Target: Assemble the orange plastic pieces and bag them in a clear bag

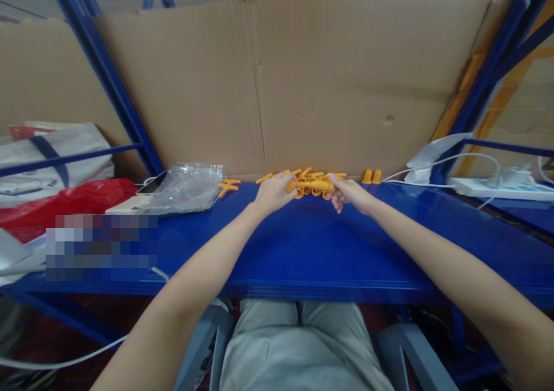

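At the back of the blue table, my left hand (273, 193) is closed, thumb and fingers pinching one end of an orange-yellow cylindrical plastic part (319, 186). The part's other end sits between the thumb and fingers of my right hand (350, 194). Whether it is one piece or two pieces meeting is too small to tell. Around and behind it lies a pile of orange-yellow plastic pieces (306, 172), partly hidden by my hands. Two orange cup-like pieces (372, 177) stand to the right of my right hand. Branched orange pieces (229, 186) lie left of my left hand.
A tall cardboard sheet (329, 79) closes off the back of the blue table (311, 246). Clear plastic bags (186, 186), a red bag (86, 197) and a pale bag (82, 151) lie at left. A white power strip (502, 189) with cables is at right, near blue posts.
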Available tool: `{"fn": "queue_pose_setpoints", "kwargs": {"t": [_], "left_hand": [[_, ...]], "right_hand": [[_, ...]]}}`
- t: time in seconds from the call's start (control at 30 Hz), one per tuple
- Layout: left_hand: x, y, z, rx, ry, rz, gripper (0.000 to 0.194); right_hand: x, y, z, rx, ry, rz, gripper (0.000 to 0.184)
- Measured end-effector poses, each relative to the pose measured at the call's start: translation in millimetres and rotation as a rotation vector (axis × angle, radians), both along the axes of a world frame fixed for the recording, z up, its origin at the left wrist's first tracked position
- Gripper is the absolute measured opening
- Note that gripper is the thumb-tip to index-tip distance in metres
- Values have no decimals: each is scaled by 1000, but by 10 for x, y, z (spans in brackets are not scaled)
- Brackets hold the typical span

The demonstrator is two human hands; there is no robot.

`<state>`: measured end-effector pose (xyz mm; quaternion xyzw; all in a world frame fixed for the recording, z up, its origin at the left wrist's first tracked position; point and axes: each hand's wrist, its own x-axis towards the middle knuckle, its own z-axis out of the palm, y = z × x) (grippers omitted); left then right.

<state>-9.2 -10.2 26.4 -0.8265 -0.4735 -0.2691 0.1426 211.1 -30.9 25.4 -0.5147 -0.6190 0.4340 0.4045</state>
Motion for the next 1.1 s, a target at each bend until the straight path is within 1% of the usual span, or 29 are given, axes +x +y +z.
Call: {"fn": "queue_pose_setpoints", "kwargs": {"t": [0.07,0.17,0.23,0.33,0.43,0.5,0.53,0.63,0.7,0.83,0.9,1.0,1.03,1.1], "left_hand": [[0,9,-8,-7,2,2,27],[-1,29,-24,-8,-4,9,27],[-3,42,-34,-11,-11,14,26],[-9,56,-39,-19,-17,18,25],[-14,56,-32,-21,-21,16,25],[-13,48,-23,-13,-21,6,25],[-11,43,-20,-6,-20,-2,25],[3,26,-18,19,-16,-21,28],[14,18,-22,25,-18,-18,29],[22,12,-25,8,-30,0,28],[16,14,-23,-4,-41,11,26],[4,23,-22,-12,-53,31,23],[0,27,-24,-14,-55,38,23],[-4,35,-27,-16,-55,45,23]], "right_hand": [[-2,-5,11,-18,-22,-27,62],[20,-10,26,-41,-21,-21,61],[44,-7,27,-44,4,7,52],[74,10,10,0,56,64,26],[85,31,-10,81,79,69,28],[83,39,-14,110,74,58,23],[81,40,-12,109,69,54,24],[69,36,4,70,37,31,43],[63,33,14,39,4,3,53],[77,41,15,7,-55,-22,61],[105,60,-1,43,-91,-12,58],[160,116,-52,174,-105,37,41],[177,141,-76,220,-87,63,42],[200,195,-123,291,-37,118,54]]}}
